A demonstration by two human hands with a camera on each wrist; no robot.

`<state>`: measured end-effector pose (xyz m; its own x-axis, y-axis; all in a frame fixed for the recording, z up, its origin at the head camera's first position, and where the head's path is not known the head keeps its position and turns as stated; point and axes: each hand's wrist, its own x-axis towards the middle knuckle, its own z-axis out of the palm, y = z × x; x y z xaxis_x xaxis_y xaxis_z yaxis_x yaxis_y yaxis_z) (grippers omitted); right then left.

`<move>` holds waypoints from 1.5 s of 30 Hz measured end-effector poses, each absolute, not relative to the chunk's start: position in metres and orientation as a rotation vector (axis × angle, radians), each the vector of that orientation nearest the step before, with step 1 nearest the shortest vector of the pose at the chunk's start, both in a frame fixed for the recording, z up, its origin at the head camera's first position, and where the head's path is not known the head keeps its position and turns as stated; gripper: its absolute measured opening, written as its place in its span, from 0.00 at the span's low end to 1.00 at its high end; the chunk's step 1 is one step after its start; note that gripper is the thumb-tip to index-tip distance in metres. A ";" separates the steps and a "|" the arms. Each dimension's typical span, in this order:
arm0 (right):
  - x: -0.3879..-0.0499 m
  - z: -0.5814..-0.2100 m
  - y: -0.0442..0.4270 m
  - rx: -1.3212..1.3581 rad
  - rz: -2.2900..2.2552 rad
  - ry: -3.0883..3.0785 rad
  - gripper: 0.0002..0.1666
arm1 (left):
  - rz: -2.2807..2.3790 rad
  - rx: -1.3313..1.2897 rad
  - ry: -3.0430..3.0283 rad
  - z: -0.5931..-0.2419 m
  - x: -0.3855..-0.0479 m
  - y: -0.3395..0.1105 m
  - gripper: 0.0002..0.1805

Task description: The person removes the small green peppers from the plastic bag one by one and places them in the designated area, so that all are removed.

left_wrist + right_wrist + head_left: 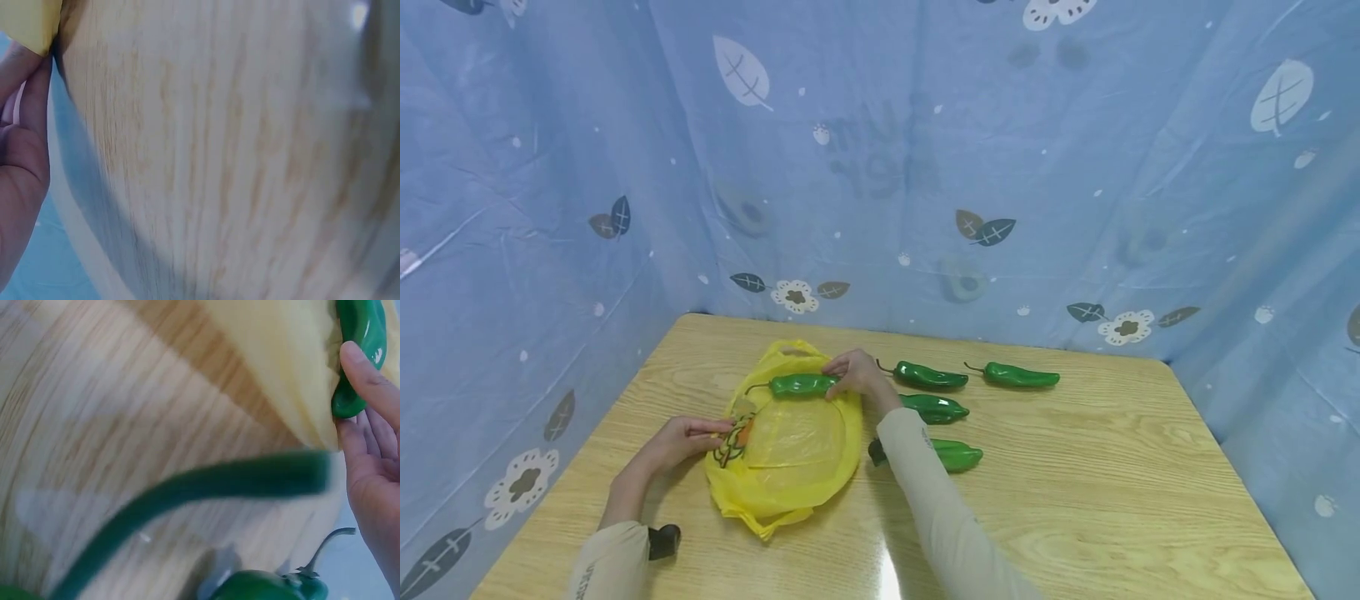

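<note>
A yellow plastic bag (842, 471) with a printed picture on its left side lies on the table, its mouth spread. My left hand (681, 443) pinches the bag's left edge, and the left wrist view shows the fingertips meeting at a yellow corner (28, 25). Over the far part of the bag lies a green pepper (797, 385), its stem pointing left. The right hand (856, 377) grips this pepper's right end. In the right wrist view, the thumb lies across the green pepper (365, 337), with the other fingers partly hidden behind it.
Right of the bag, two green peppers lie in the back row, one (931, 378) beside another (1021, 376). Nearer are a third pepper (936, 408) and a lighter one (961, 456), both partly covered by the right arm. A blue patterned curtain (880, 167) surrounds the wooden table (1112, 483).
</note>
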<state>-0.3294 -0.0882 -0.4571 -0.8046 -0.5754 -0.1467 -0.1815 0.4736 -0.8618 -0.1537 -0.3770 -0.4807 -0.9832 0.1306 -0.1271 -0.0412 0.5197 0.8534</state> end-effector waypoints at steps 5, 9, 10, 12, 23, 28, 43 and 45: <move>-0.326 -0.449 -0.085 -0.590 -1.302 2.286 0.24 | 1.421 0.125 2.594 -0.482 -0.155 -0.373 0.18; -0.325 -0.441 -0.081 -0.631 -1.353 2.249 0.25 | 1.417 0.152 2.589 -0.484 -0.155 -0.375 0.17; -0.325 -0.439 -0.080 -0.649 -1.381 2.231 0.26 | 1.401 0.155 2.598 -0.485 -0.154 -0.376 0.17; -0.326 -0.434 -0.077 -0.701 -1.426 2.206 0.26 | 1.391 0.135 2.603 -0.486 -0.152 -0.379 0.17; -0.326 -0.429 -0.037 -0.839 -1.604 2.313 0.25 | 1.347 0.149 2.648 -0.484 -0.147 -0.386 0.20; -0.320 -0.428 -0.017 -0.890 -1.605 2.299 0.26 | 1.349 0.162 2.640 -0.482 -0.147 -0.387 0.19; -0.256 -0.412 0.043 -0.909 -1.573 2.316 0.26 | 1.346 0.174 2.635 -0.477 -0.153 -0.382 0.19; -0.249 -0.412 0.048 -0.901 -1.595 2.305 0.26 | 1.349 0.174 2.630 -0.477 -0.153 -0.380 0.19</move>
